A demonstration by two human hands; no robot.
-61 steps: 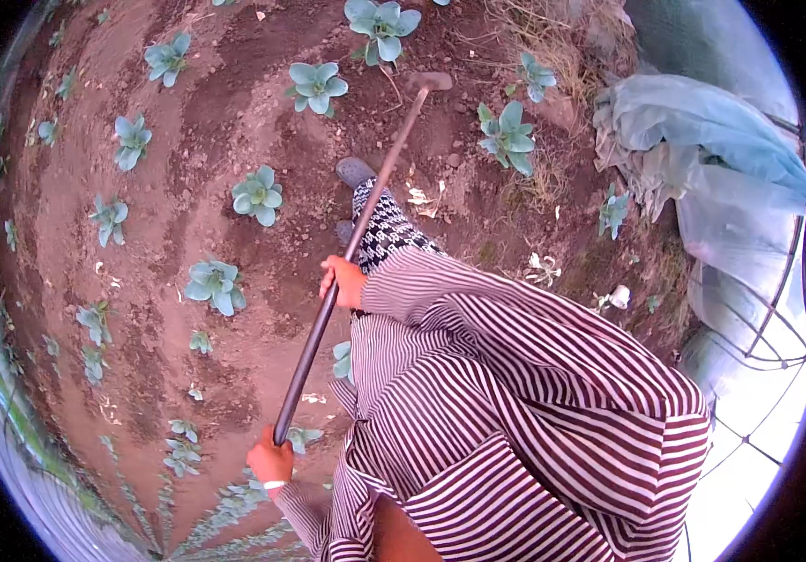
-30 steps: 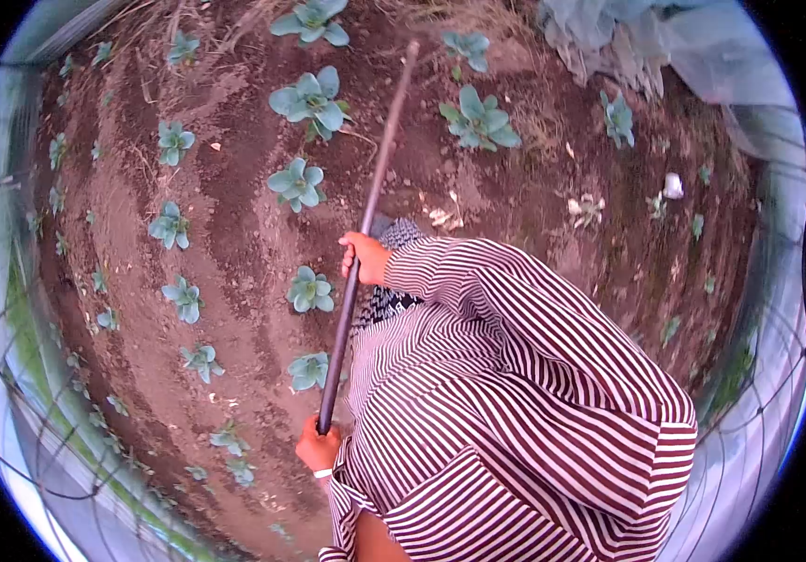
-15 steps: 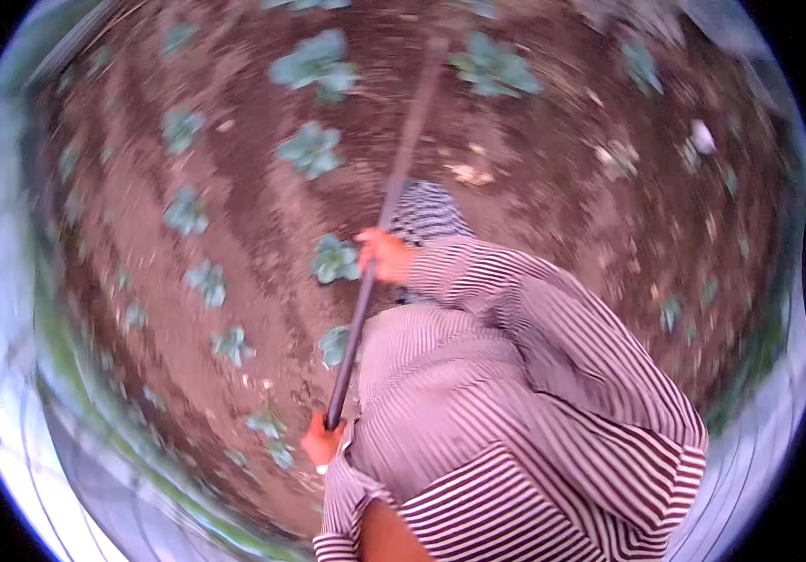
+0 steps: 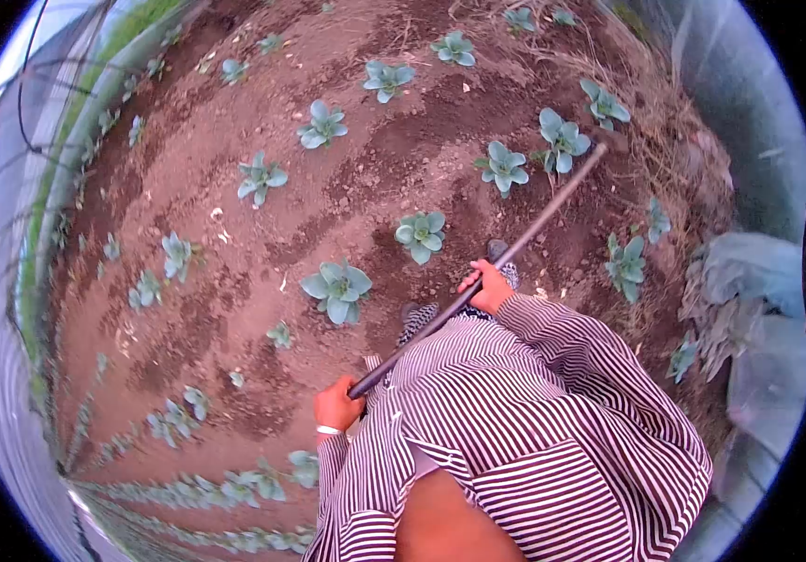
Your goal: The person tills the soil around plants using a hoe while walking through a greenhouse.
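My left hand (image 4: 338, 405), with a white band at the wrist, is wrapped round the butt end of a long hoe-like tool (image 4: 544, 218). Farther up the same handle, my right hand (image 4: 490, 288) grips it with the fingers closed. The handle slants across the front of my body to the upper right. Its far end lies low over the soil beside a leafy green plant (image 4: 564, 140); the tool's head is dark and hard to make out there. Another plant (image 4: 421, 235) grows left of my right hand, near my feet.
Rows of similar plants (image 4: 336, 290) stand in brown soil (image 4: 328, 220). Dry grass (image 4: 656, 122) lines the upper right. Bunched translucent sheeting (image 4: 754, 272) lies at the right. Netting with thin dark hoops (image 4: 9, 215) curves along the left side.
The view has swung round, so the plants and sheeting appear in different places. The handle now slants more to the right, its far end farther right. Both hands still hold it.
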